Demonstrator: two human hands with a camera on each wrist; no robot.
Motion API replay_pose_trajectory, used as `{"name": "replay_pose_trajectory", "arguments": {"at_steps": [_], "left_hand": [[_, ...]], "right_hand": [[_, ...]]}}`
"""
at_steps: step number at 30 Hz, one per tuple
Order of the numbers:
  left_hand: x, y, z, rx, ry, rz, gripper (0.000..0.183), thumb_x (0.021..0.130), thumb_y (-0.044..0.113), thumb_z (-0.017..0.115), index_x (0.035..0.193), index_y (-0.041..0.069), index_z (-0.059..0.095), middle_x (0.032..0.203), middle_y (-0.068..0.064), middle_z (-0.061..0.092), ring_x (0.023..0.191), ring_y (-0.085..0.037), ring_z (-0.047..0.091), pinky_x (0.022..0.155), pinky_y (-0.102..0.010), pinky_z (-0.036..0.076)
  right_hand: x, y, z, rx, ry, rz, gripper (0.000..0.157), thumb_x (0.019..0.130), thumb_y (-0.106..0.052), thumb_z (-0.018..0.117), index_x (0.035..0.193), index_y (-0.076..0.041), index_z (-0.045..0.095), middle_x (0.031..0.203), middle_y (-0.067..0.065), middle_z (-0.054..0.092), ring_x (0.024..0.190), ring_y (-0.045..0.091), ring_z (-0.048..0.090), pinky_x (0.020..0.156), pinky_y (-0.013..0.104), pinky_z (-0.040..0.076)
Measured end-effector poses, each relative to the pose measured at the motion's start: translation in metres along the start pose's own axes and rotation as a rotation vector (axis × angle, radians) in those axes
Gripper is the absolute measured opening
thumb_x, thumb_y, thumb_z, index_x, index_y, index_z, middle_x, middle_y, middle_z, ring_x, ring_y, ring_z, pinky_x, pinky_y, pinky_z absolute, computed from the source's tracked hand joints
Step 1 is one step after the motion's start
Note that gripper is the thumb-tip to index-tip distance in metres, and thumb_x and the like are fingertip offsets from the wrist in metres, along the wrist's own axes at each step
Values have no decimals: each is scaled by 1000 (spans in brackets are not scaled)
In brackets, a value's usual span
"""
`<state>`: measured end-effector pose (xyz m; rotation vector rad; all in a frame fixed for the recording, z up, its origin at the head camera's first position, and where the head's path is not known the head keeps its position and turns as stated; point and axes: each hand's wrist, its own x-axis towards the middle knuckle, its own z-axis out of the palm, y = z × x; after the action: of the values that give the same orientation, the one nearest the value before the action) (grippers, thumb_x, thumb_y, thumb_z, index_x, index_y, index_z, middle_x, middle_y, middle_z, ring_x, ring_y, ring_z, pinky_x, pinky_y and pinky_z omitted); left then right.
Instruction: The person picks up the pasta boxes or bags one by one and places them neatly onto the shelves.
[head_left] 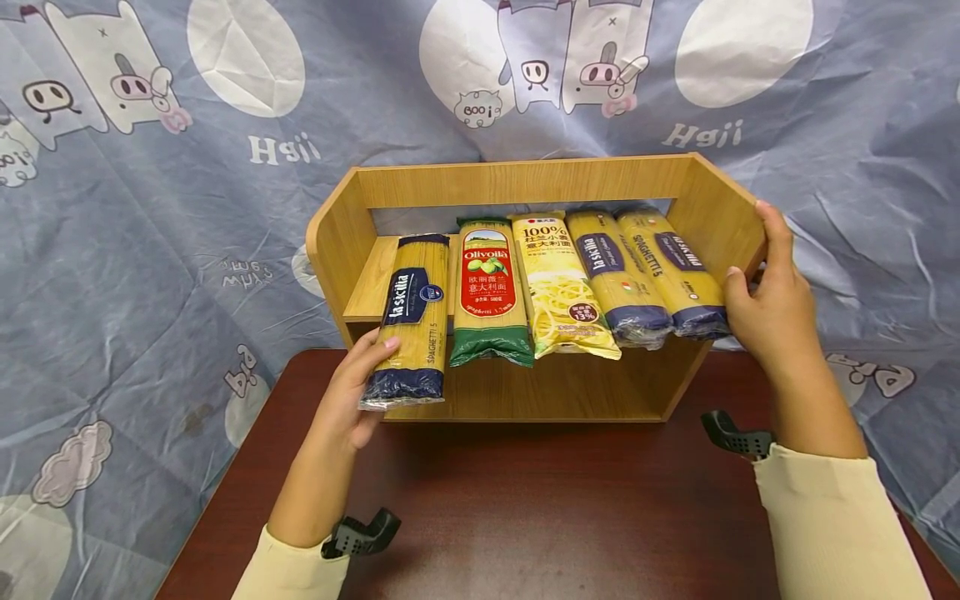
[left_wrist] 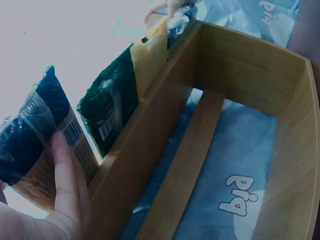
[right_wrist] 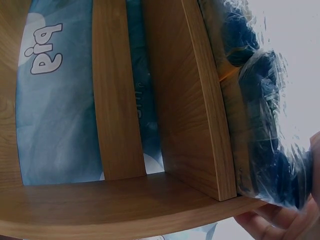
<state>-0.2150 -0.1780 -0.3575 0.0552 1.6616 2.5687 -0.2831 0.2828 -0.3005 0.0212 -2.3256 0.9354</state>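
Note:
My left hand (head_left: 358, 387) grips the lower part of a blue-ended la Sicilia spaghetti pack (head_left: 408, 333), its thumb on the front. The pack's upper end overlaps the left of the wooden shelf's upper board (head_left: 367, 287), and its lower end juts out past the front edge. In the left wrist view, fingers lie along the pack's underside (left_wrist: 37, 135). My right hand (head_left: 776, 308) holds the shelf's right side panel (head_left: 720, 212), thumb inside and fingers outside. Close by its thumb lies another la Sicilia pack (head_left: 678, 271).
Beside the held pack lie a red-and-green Olivoilà spaghetti pack (head_left: 491, 287), a yellow pasta pack (head_left: 561, 287) and a further la Sicilia pack (head_left: 618, 275). Their lower ends overhang the board. The shelf's lower compartment (head_left: 547, 392) stands on a dark red table (head_left: 562, 500), before a patterned cloth (head_left: 390, 92).

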Motion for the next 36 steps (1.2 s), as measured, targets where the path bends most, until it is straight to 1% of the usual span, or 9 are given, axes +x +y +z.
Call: {"name": "replay_pose_trajectory", "arguments": {"at_steps": [6, 9, 12, 16, 18, 22, 25, 28, 36], "left_hand": [[-13, 1, -1, 25, -12, 12, 34, 105, 19, 46, 139, 20, 43, 108, 3, 68, 89, -11, 70, 73, -26, 58], [-20, 3, -1, 66, -12, 18, 44, 104, 18, 47, 147, 17, 37, 112, -1, 66, 89, -14, 71, 71, -30, 60], [-26, 5, 1, 123, -6, 35, 54, 103, 15, 47, 154, 16, 29, 118, -4, 61, 89, -17, 72, 72, -36, 62], [-34, 8, 5, 213, 14, 61, 60, 104, 14, 49, 158, 18, 23, 121, -7, 54, 89, -17, 73, 74, -43, 62], [-37, 8, 7, 265, 29, 67, 61, 103, 14, 50, 158, 18, 23, 121, -9, 52, 89, -16, 72, 73, -43, 62], [-42, 7, 11, 346, 61, 75, 63, 103, 16, 54, 159, 21, 25, 125, -9, 51, 91, -15, 69, 70, -36, 61], [-44, 6, 13, 365, 78, 88, 64, 102, 17, 56, 159, 22, 26, 129, -9, 51, 93, -14, 67, 71, -33, 59], [-43, 5, 14, 352, 84, 94, 63, 103, 17, 56, 159, 24, 28, 133, -9, 52, 96, -15, 65, 73, -31, 57], [-31, 1, 13, 334, 89, 96, 63, 103, 20, 56, 159, 27, 29, 135, -9, 52, 95, -14, 64, 73, -30, 56]], "right_hand": [[0, 1, 0, 0, -5, 1, 72, 97, -17, 46, 158, -44, 17, 146, 36, 47, 119, 61, 54, 93, 70, 39], [0, 0, 0, -2, -4, 2, 72, 97, -17, 46, 157, -44, 17, 146, 36, 47, 119, 61, 54, 93, 70, 39], [0, 0, 0, -3, -6, 4, 72, 97, -17, 46, 157, -44, 17, 146, 37, 46, 119, 61, 54, 94, 71, 39], [0, 0, 0, -4, -9, 8, 72, 97, -17, 46, 157, -45, 16, 147, 37, 46, 119, 61, 54, 94, 71, 40], [0, -1, -1, -6, -11, 10, 72, 97, -17, 46, 157, -45, 16, 147, 36, 45, 119, 62, 54, 94, 71, 40], [0, -1, 0, -5, -6, 7, 72, 97, -17, 46, 157, -45, 16, 147, 36, 46, 119, 61, 54, 95, 71, 40], [0, -1, 0, 1, 0, 2, 73, 97, -17, 46, 157, -44, 17, 146, 37, 47, 119, 61, 54, 94, 70, 39], [0, -1, 0, 6, 3, -2, 73, 97, -16, 46, 158, -43, 17, 145, 37, 47, 118, 60, 54, 93, 70, 39], [-1, 0, 0, -6, 1, 5, 73, 97, -16, 47, 158, -42, 17, 145, 37, 47, 118, 61, 54, 93, 70, 38]]}}
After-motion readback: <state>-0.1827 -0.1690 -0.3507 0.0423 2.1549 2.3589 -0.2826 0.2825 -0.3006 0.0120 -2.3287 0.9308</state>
